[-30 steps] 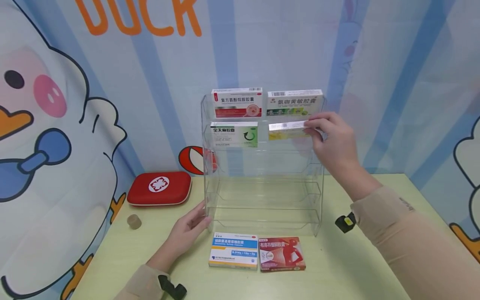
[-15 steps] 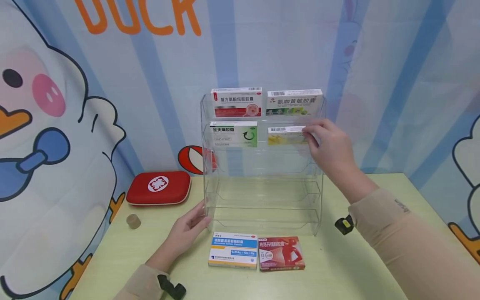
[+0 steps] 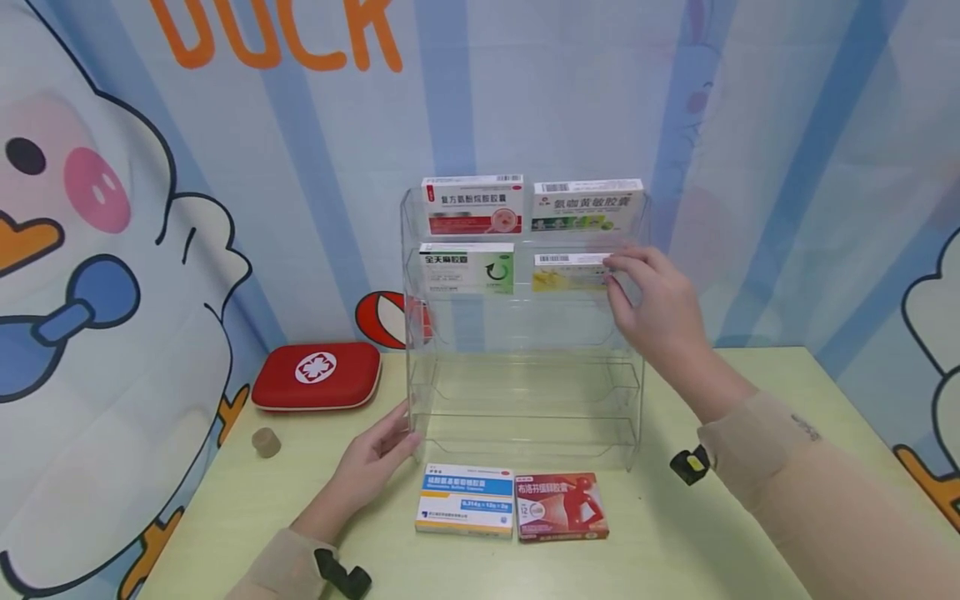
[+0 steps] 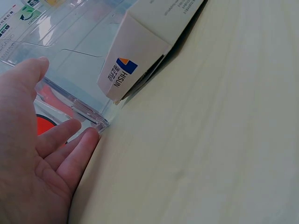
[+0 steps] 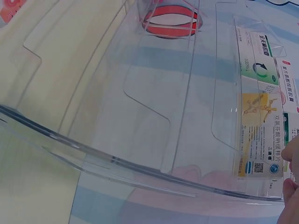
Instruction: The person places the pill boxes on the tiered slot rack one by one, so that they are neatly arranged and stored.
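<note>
A clear acrylic display rack (image 3: pixel 525 429) stands on the table. My right hand (image 3: pixel 660 304) pinches the right end of a yellow-and-white medicine box (image 3: pixel 570 275), which sits in the second tier, right of a green-and-white box (image 3: pixel 468 268). In the right wrist view, fingertips (image 5: pixel 290 151) of that hand touch the end of this box. My left hand (image 3: pixel 372 458) holds the rack's lower left side, with thumb and fingers on either side of the panel (image 4: pixel 77 105). A red-and-white box (image 3: pixel 476 206) and a white-and-green box (image 3: pixel 587 207) fill the top tier.
Before the rack lie a blue-and-white box (image 3: pixel 465 502) and a red box (image 3: pixel 562 507). A red zip case (image 3: pixel 317 377) and a small brown plug-like piece (image 3: pixel 266 442) rest on the table (image 3: pixel 675 550) at left. A cartoon curtain (image 3: pixel 337 167) hangs behind.
My right hand has lowered the yellow-and-white box slightly into the second tier, and its front has turned more upright. The left hand stays at the rack's side.
</note>
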### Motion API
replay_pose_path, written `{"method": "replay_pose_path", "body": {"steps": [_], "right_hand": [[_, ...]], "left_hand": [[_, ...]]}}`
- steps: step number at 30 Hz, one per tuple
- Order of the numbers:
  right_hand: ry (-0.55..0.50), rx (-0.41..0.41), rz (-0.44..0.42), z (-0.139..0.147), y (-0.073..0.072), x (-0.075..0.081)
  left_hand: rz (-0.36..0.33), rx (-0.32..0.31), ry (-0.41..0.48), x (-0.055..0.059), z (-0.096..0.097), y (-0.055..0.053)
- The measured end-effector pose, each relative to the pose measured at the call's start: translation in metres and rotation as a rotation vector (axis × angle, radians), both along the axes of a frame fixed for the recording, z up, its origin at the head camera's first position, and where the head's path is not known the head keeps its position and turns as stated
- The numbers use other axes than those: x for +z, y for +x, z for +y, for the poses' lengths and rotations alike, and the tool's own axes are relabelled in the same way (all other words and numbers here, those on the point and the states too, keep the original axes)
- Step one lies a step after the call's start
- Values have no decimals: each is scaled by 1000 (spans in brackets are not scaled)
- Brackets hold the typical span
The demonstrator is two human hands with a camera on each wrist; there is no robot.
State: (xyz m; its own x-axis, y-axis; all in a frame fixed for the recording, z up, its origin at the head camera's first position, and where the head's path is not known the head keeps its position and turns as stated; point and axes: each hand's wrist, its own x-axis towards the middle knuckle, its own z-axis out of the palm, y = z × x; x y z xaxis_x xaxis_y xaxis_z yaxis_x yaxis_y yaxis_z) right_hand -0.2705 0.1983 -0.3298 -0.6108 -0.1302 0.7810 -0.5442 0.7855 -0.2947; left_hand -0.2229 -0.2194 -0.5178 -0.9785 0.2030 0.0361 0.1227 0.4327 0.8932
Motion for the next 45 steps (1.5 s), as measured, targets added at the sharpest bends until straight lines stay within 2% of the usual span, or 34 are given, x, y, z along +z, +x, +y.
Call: {"method": "replay_pose_path", "body": {"steps": [7, 17, 32, 39, 45], "right_hand": [[2, 41, 21, -1, 16, -12], [7, 152, 31, -5, 36, -38], [79, 198, -180, -13, 85, -98], [112, 211, -331, -16, 111, -121], [119, 210, -457, -13, 124, -136]], "left_hand": [[21, -8, -8, 1, 0, 0], [-2, -5, -5, 0, 0, 0], [14, -20, 15, 1, 0, 1], [0, -13, 12, 2, 1, 1], [1, -10, 6, 2, 1, 1]]}}
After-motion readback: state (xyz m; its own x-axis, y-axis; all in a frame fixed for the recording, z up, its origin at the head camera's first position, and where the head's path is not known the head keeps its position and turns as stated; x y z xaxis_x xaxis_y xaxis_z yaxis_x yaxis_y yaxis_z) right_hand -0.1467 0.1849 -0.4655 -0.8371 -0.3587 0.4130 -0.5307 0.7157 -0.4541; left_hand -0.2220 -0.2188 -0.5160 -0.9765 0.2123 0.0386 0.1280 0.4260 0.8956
